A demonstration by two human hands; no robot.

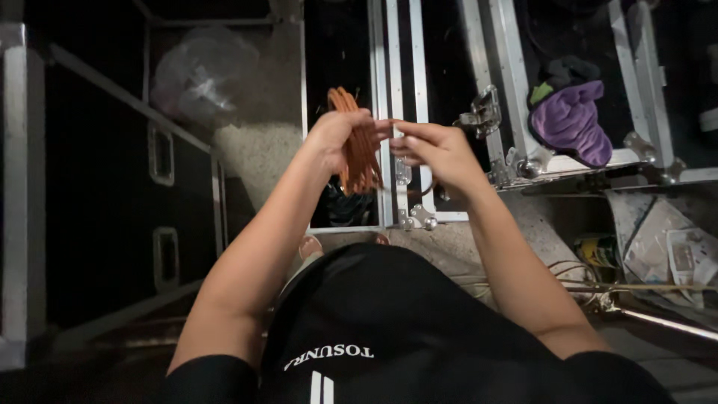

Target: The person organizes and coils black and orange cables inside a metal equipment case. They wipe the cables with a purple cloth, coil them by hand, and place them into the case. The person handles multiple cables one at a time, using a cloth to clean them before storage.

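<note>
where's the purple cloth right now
In the head view the purple cloth lies upper right, in an open black case by its metal latch, to the right of the right hand.

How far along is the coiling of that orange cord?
Mostly done: the orange cord already hangs as a bundle of loops in the left hand. In hand: the right hand pinches a strand at the bundle's side. Left: no tie shows, and the bundle is not set down.
</note>
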